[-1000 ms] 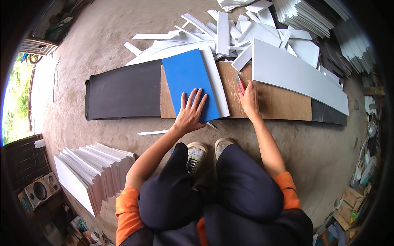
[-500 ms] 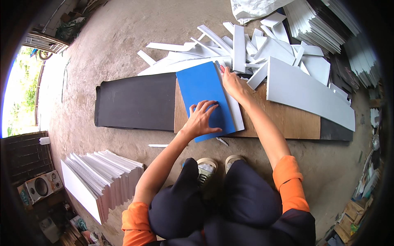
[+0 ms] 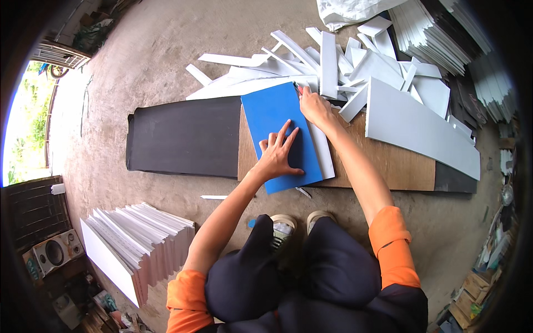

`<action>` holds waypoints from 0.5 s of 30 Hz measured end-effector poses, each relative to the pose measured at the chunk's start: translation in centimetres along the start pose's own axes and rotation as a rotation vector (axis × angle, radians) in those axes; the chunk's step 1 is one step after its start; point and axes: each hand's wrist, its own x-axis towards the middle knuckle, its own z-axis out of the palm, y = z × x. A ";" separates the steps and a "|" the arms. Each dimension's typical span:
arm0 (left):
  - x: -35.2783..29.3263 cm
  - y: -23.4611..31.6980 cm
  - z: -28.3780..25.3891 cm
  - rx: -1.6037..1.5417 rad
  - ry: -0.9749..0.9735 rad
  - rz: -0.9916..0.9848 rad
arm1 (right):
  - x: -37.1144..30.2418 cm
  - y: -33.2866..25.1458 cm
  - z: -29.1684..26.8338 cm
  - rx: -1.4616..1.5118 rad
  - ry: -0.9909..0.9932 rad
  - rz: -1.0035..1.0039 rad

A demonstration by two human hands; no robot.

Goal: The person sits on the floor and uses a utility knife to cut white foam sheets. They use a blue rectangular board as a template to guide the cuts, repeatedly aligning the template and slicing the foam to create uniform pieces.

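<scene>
A blue rectangular panel point(image 3: 269, 111) lies at a slant on a white foam board point(image 3: 323, 152), whose strip shows along the panel's right side. My left hand point(image 3: 276, 157) is spread flat on the panel, fingers apart and pressing on its lower half. At the panel's far right corner, my right hand point(image 3: 315, 105) is closed around a red-handled utility knife point(image 3: 301, 90), its tip by the panel's edge. Most of the knife is hidden by the fingers. Under both sheets is a brown wooden board point(image 3: 400, 161) on a long black mat point(image 3: 183, 136).
White offcuts point(image 3: 297, 50) are heaped beyond the board. A large white sheet point(image 3: 422, 130) rests across its right end. White panels point(image 3: 139, 233) stand in a row at the near left. More stacked sheets point(image 3: 427, 39) and a white sack point(image 3: 352, 11) are at the far right.
My left hand has spread its fingers further and reaches farther up the blue panel. My right hand stays at the panel's far corner with the knife. The view has shifted slightly.
</scene>
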 end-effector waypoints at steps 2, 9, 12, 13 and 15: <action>0.1 0.0 0.2 0.007 0.006 0.000 | 0.2 0.1 0.1 0.017 0.017 -0.013; 0.0 -0.4 0.5 0.030 0.052 0.016 | 0.0 -0.7 0.3 0.069 0.017 0.003; 0.1 -0.1 0.5 0.020 0.022 -0.010 | 0.4 -0.7 0.2 0.055 0.009 0.009; 0.4 0.1 0.3 0.017 0.011 -0.016 | 0.6 -0.7 0.4 0.079 0.035 0.018; 0.4 0.3 0.1 0.047 0.006 -0.034 | 0.4 -0.9 0.3 0.100 -0.006 0.026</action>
